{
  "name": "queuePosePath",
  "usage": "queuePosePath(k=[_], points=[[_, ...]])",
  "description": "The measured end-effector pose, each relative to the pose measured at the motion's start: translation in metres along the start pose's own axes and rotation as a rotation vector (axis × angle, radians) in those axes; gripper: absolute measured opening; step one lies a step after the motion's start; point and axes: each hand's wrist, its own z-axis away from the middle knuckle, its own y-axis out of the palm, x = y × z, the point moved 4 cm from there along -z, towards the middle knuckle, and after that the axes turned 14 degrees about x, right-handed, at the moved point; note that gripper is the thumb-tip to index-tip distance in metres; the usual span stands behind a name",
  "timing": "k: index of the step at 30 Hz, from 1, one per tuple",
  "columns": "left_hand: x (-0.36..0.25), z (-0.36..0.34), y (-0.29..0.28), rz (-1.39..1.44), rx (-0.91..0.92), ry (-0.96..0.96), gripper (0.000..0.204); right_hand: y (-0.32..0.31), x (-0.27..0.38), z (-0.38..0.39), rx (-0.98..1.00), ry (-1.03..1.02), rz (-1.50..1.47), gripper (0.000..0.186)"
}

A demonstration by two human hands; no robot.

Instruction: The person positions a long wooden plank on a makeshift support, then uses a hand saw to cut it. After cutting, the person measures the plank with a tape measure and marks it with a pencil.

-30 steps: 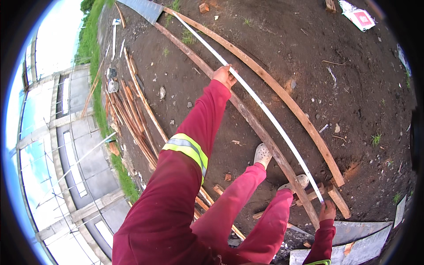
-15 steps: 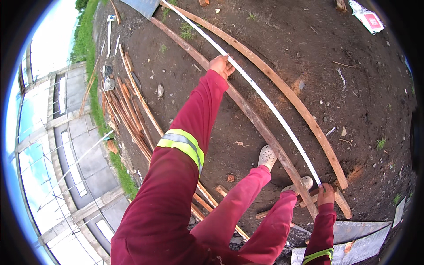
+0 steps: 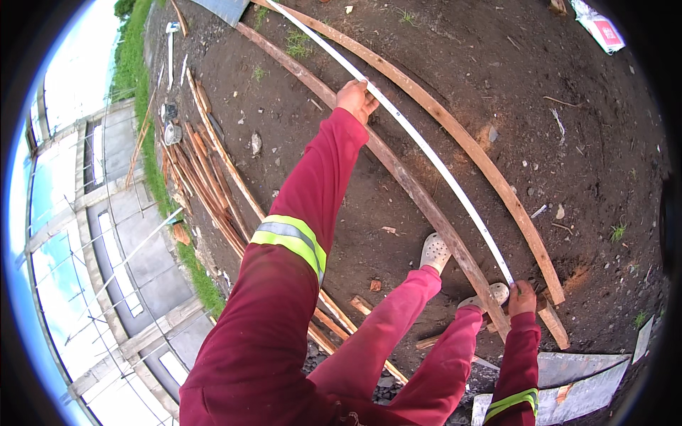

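Observation:
A long, narrow white strip with small dark marks along it runs from the far side toward me, between two wooden boards. My left hand is closed around it partway along, arm stretched forward. Down at the right, my right hand is closed at the strip's near end. On the strip's left lies a worn brown board; on its right is a lighter board with small dark spots. Near the right hand, a short wood piece crosses beneath the boards.
My pale clogs stand on dark soil beside the left board. A pile of thin timber lies at the left. Grey metal sheets are at the lower right, and a white-and-red sack is at the far right. An unfinished concrete building rises beyond the grass.
My right hand and the strip's near end have shifted slightly away from me. My left hand keeps almost the same place on the strip.

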Motion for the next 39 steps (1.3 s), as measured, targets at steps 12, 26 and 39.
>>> queuePosePath(k=[12, 26, 39], points=[[-0.009, -0.009, -0.012, -0.029, -0.013, -0.007, 0.025, -0.006, 0.012, -0.009, 0.009, 0.001, -0.006, 0.014], [0.000, -0.022, -0.031, -0.023, -0.052, -0.001, 0.023, 0.000, 0.020, -0.014, 0.027, 0.023, -0.009, 0.013], [-0.010, -0.010, -0.022, -0.064, -0.081, 0.015, 0.016, 0.002, 0.018, -0.010, -0.011, 0.001, -0.005, 0.013]])
